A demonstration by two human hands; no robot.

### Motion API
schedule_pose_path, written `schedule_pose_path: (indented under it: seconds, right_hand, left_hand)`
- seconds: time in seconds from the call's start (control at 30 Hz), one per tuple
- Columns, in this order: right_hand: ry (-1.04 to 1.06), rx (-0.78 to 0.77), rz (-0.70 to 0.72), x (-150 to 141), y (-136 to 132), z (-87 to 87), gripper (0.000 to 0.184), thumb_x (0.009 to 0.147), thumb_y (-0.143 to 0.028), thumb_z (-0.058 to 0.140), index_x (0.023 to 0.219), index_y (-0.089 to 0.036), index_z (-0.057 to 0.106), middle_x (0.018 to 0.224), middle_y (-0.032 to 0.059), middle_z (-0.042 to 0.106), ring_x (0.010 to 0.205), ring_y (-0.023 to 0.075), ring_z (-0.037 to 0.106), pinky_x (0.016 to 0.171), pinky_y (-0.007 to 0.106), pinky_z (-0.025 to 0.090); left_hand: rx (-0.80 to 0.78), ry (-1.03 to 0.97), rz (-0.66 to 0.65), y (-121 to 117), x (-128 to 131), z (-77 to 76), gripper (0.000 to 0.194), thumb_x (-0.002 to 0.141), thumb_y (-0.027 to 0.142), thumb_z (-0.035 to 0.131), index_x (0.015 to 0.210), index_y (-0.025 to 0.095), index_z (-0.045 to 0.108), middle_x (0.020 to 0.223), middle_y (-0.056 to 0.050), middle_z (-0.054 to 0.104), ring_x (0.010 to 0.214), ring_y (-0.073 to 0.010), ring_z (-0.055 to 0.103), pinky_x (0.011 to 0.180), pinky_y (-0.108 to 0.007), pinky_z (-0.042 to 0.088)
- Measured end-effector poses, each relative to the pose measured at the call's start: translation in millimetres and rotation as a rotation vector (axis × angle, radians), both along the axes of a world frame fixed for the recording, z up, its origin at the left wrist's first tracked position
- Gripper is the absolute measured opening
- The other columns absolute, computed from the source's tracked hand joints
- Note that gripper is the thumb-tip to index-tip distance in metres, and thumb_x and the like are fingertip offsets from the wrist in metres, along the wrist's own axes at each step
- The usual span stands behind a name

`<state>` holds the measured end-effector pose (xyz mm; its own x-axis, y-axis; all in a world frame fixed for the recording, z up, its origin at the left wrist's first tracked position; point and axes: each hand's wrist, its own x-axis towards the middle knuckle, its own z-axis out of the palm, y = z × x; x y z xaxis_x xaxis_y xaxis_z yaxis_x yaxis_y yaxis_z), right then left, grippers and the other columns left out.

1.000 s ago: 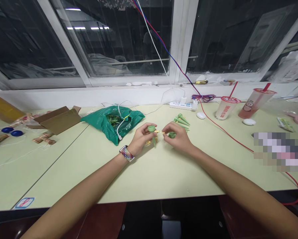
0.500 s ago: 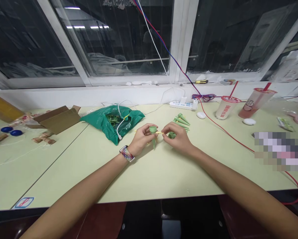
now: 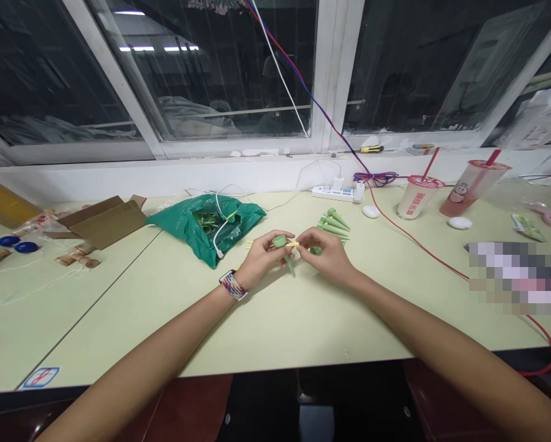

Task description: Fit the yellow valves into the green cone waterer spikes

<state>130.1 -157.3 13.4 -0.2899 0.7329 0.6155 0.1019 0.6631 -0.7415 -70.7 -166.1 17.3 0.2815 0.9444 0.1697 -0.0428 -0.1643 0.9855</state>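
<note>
My left hand [image 3: 262,258] grips a green plastic spike [image 3: 285,250], its cup end up and its pointed tip slanting down toward the table. A thin pale yellow rod [image 3: 292,244] runs across the spike's top, and the fingertips of my right hand [image 3: 327,255] pinch its end. A small green piece [image 3: 316,250] shows under my right hand, partly hidden by the fingers. Just beyond that hand lies a cluster of several green spikes [image 3: 333,224].
A green plastic bag [image 3: 206,230] of green parts lies left of my hands, beside a cardboard box [image 3: 103,222]. Behind stand a power strip [image 3: 337,193] and two plastic drink cups [image 3: 418,197]. A red wire [image 3: 418,245] crosses the pale green table [image 3: 303,325].
My hands have come closer together. The green spike has tilted, with its tip swinging right from nearly straight down. The view has shifted slightly.
</note>
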Motion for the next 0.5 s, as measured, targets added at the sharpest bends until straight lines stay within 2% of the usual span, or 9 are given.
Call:
schedule_pose_path:
  seconds: [0.1,0.2,0.37,0.5]
  right_hand:
    - [-0.013,-0.001,0.0,2.4,3.0,-0.5,0.006,0.093,-0.028,0.066,0.092,-0.022,0.07,0.09,0.0038,0.073,0.081,0.0179,0.071,0.073,0.032,0.06]
    - [-0.03,-0.015,0.047,4.1,4.7,0.4,0.006,0.092,-0.027,0.068,0.092,-0.022,0.071,0.088,0.0032,0.073,0.08,0.0176,0.072,0.072,0.031,0.06]
    - [-0.034,-0.038,0.102,6.5,6.0,3.0,0.007,0.092,-0.027,0.07,0.092,-0.021,0.073,0.088,0.0035,0.073,0.079,0.0177,0.073,0.072,0.031,0.06]
    - [-0.023,-0.064,0.095,7.4,9.0,0.4,0.009,0.092,-0.029,0.071,0.094,-0.021,0.073,0.09,0.0041,0.074,0.082,0.0183,0.072,0.073,0.032,0.06]
  left_hand:
    - [-0.03,0.006,-0.009,0.1,0.6,0.9,0.044,0.082,0.041,0.084,0.115,0.016,0.073,0.091,-0.008,0.075,0.085,-0.0218,0.073,0.064,-0.027,0.058]
    - [-0.026,0.044,-0.012,-0.3,0.7,4.6,0.044,0.079,0.041,0.086,0.113,0.015,0.075,0.094,-0.009,0.077,0.08,-0.0193,0.073,0.069,-0.029,0.06]
    - [-0.014,0.107,-0.011,-2.5,0.8,14.3,0.045,0.079,0.042,0.087,0.112,0.014,0.075,0.088,-0.008,0.077,0.068,-0.0167,0.071,0.065,-0.027,0.057]
    - [0.028,0.156,0.009,-2.0,0.7,14.3,0.049,0.077,0.043,0.088,0.115,0.015,0.074,0.097,-0.008,0.077,0.073,-0.0197,0.075,0.065,-0.028,0.057]
